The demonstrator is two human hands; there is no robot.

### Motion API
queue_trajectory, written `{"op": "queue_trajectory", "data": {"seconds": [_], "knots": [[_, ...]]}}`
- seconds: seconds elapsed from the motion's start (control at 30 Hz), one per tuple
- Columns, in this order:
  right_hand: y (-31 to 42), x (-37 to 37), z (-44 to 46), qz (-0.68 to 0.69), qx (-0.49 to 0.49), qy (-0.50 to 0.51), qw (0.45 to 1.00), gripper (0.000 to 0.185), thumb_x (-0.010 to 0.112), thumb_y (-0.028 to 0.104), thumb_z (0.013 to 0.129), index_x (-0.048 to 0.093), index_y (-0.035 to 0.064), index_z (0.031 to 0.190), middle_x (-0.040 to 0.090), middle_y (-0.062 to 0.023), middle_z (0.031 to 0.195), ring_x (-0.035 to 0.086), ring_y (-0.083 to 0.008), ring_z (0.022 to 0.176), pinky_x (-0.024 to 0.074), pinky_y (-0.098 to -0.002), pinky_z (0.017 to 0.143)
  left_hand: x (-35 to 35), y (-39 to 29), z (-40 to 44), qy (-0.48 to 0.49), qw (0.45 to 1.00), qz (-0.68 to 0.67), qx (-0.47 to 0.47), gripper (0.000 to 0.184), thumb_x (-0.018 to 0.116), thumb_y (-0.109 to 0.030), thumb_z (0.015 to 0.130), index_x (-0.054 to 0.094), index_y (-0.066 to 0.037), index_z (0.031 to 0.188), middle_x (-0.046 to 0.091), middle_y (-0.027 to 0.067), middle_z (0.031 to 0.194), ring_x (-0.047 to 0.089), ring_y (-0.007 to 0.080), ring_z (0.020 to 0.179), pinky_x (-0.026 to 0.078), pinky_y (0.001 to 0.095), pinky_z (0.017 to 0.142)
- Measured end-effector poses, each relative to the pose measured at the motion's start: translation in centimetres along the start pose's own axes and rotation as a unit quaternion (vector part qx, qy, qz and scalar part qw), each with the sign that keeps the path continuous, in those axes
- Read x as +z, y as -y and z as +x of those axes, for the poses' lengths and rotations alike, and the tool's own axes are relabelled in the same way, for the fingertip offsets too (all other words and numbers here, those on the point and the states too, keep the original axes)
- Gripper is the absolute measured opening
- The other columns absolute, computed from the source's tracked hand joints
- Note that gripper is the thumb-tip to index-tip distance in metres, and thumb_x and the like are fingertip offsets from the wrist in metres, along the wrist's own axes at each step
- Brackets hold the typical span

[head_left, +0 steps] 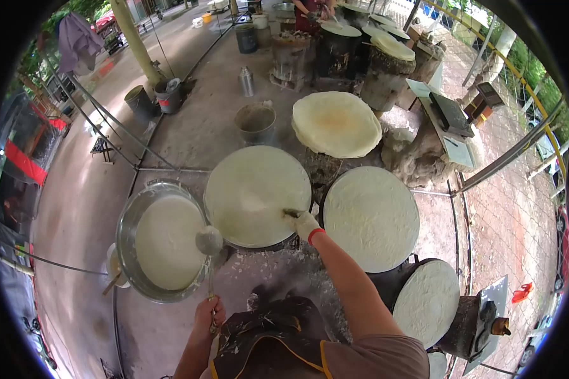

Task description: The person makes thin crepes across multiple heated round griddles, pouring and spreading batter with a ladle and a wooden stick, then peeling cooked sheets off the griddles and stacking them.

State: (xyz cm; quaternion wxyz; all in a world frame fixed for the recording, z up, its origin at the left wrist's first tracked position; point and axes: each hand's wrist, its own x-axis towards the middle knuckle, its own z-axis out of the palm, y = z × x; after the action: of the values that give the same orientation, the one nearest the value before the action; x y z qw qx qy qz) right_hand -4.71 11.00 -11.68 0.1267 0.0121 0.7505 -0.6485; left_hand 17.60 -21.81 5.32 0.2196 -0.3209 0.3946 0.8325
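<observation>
My left hand (208,313) is closed around the long handle of a ladle (208,240). The ladle's batter-coated bowl hangs at the right rim of a large metal basin (128,268) that holds white batter (171,240). My right hand (306,225), in a pale glove with a red band at the wrist, grips a small dark brown tool (290,212) whose kind I cannot make out. That tool is over the right part of a round griddle spread with pale batter (253,189). Its exact contact with the batter is too small to tell.
On the right, more griddles carry a pale round sheet (373,218) and another (427,303). Further ahead lies a large stack of flatbreads (336,124), beside a metal pot (255,121) and a silver flask (246,82). A co-worker (310,16) stands at steaming griddles. A wire fence runs along the right.
</observation>
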Motion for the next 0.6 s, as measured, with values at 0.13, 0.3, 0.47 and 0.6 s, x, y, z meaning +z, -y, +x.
{"op": "queue_trajectory", "data": {"seconds": [0.13, 0.3, 0.47, 0.6], "knots": [[3.2, -0.4, -7.4, 0.02, -0.109, 0.072, 0.991, 0.024, 0.054, 0.019, 0.089, 0.061, 0.0052, 0.107, 0.061, -0.0044, 0.076, 0.058, -0.0122, 0.067, 0.0433, -0.0232, 0.054, 1.6, -1.3, 2.8, -0.01, 0.985, 0.172, 0.025, 0.007, 0.05, -0.013, 0.086, 0.046, -0.007, 0.086, 0.039, 0.0013, 0.058, 0.036, 0.0094, 0.038, 0.028, 0.0241, 0.034], [-1.2, 7.0, -14.1, 0.27, 0.293, -0.185, 0.898, 0.025, 0.058, 0.029, 0.088, 0.062, 0.0107, 0.104, 0.058, -0.0004, 0.066, 0.049, -0.0097, 0.047, 0.0319, -0.0229, 0.038, 4.0, -0.3, 7.4, -0.059, 0.924, 0.364, 0.104, 0.013, 0.05, -0.016, 0.085, 0.043, -0.005, 0.079, 0.043, 0.003, 0.054, 0.041, 0.0131, 0.036, 0.03, 0.0287, 0.032], [1.0, 13.7, -15.0, 0.304, 0.277, -0.101, 0.906, 0.023, 0.06, 0.028, 0.087, 0.062, 0.0123, 0.103, 0.056, 0.0014, 0.061, 0.046, -0.0089, 0.043, 0.0301, -0.0234, 0.035, 3.2, -2.6, 8.5, 0.057, 0.978, 0.201, -0.001, 0.009, 0.048, -0.015, 0.087, 0.045, -0.006, 0.085, 0.039, 0.0006, 0.055, 0.035, 0.0098, 0.036, 0.029, 0.0257, 0.033], [6.5, 12.4, -15.1, 0.295, 0.248, -0.251, 0.888, 0.024, 0.061, 0.026, 0.086, 0.064, 0.0098, 0.103, 0.06, -0.0023, 0.072, 0.051, -0.0085, 0.054, 0.0386, -0.0212, 0.047, 0.2, -8.4, 1.5, 0.182, 0.979, 0.089, 0.011, 0.011, 0.046, -0.016, 0.09, 0.046, -0.006, 0.095, 0.04, 0.0002, 0.063, 0.031, 0.0076, 0.037, 0.028, 0.0224, 0.034]]}}
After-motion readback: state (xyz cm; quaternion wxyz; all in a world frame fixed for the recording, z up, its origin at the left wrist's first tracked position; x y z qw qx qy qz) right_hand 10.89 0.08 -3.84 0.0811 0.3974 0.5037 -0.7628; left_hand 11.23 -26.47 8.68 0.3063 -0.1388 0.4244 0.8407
